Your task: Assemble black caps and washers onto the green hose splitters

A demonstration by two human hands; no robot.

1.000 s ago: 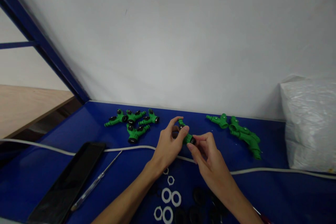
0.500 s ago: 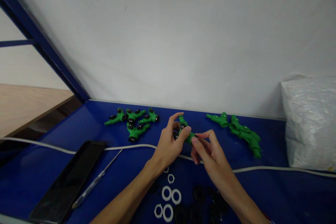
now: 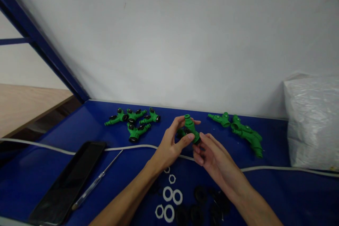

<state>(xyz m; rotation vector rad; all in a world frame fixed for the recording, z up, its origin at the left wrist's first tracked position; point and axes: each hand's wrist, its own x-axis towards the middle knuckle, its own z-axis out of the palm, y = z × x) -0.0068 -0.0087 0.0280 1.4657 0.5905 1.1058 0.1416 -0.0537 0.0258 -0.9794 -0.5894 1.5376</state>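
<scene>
Above the middle of the blue table, my left hand (image 3: 173, 142) grips a green Y-shaped hose splitter (image 3: 190, 126), thumb across its body and fingers behind. My right hand (image 3: 209, 149) closes its fingertips on the dark lower end of the same splitter; whether a separate ring sits there is hidden by the fingers. Below the hands lie several white rings (image 3: 177, 196), some with angular outer edges. Beside them rest several black ring-shaped parts (image 3: 200, 194), dim in shadow.
Several green splitters with black fittings (image 3: 136, 131) lie at back left; plain green ones (image 3: 247, 134) at back right. A black phone (image 3: 70, 183) and a clear-handled screwdriver (image 3: 92, 185) lie at left. A white cable (image 3: 280, 168) crosses the table. A wrapped package (image 3: 312, 123) stands at right.
The splitter has been turned in my hands, so one green branch now points up toward me. My right hand has rotated and shifted its fingers around the lower end.
</scene>
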